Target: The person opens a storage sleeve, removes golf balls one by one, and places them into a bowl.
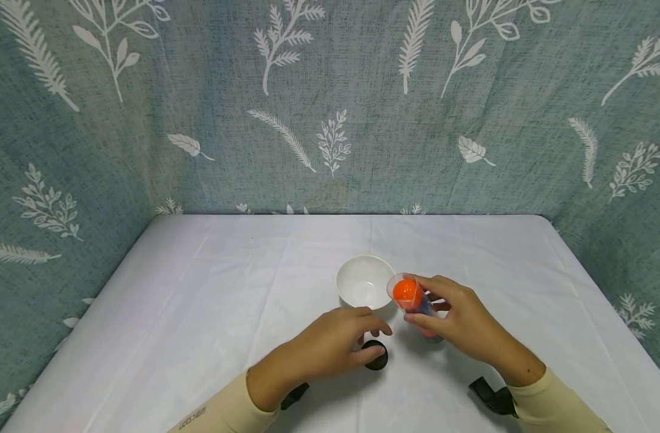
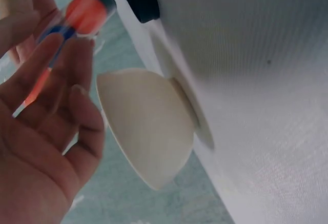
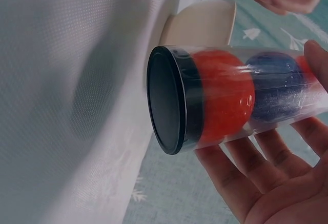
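Clear plastic tube [image 1: 415,305] of orange and blue balls, held tilted in the right hand [image 1: 460,325], fingers wrapped round its middle, open mouth just beside the white ceramic bowl [image 1: 364,281]. Black round cap [image 1: 375,355] lying flat on the white-clothed surface [image 1: 200,313] under the fingertips of the left hand [image 1: 330,346], fingers spread and relaxed. Tube probably light, rigid, smooth and somewhat slippery; best gripped round the barrel. Balls likely to roll out freely.
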`<state>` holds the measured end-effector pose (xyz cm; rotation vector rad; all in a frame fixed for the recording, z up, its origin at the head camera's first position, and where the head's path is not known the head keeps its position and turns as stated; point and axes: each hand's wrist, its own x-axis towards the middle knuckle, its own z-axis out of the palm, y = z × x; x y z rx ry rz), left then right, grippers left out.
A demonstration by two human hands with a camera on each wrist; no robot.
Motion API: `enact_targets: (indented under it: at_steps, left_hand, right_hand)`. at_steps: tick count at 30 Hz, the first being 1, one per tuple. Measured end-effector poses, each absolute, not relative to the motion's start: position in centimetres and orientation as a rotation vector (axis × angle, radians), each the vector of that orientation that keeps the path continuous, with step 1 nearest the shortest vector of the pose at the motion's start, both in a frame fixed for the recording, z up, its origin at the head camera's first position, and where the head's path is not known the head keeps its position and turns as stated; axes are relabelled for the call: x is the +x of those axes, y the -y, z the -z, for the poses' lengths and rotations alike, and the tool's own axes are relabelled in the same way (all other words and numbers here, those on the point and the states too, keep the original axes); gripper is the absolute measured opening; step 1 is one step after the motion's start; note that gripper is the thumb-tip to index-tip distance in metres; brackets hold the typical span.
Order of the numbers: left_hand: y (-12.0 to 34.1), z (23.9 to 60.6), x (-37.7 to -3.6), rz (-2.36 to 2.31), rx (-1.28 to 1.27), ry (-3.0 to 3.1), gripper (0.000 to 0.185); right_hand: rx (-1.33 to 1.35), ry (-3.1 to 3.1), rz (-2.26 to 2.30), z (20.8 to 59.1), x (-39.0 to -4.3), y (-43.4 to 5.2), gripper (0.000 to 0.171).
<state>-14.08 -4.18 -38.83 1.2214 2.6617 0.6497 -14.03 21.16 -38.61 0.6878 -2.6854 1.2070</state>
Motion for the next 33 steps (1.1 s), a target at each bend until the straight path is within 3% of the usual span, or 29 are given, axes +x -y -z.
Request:
enact_targets:
  at_steps: [12,21,33]
  left_hand:
    - [4.4,38.2,-14.0,-1.137,1.210,-2.835,0.012]
    - [4.5,38.1,-14.0,-1.368,1.059,-2.894,0.026]
    - [4.3,38.2,-13.6,-1.392,1.062,-2.810,0.029]
  right_hand:
    - [0.723,2.672,-1.243,38.9,-13.8,-20.9,0.063]
    - [0.762,2.677,-1.232,39.1,-13.6,-20.4,0.062]
    - [0.766,2.688,-1.148,39.0,-13.3,-20.1,0.064]
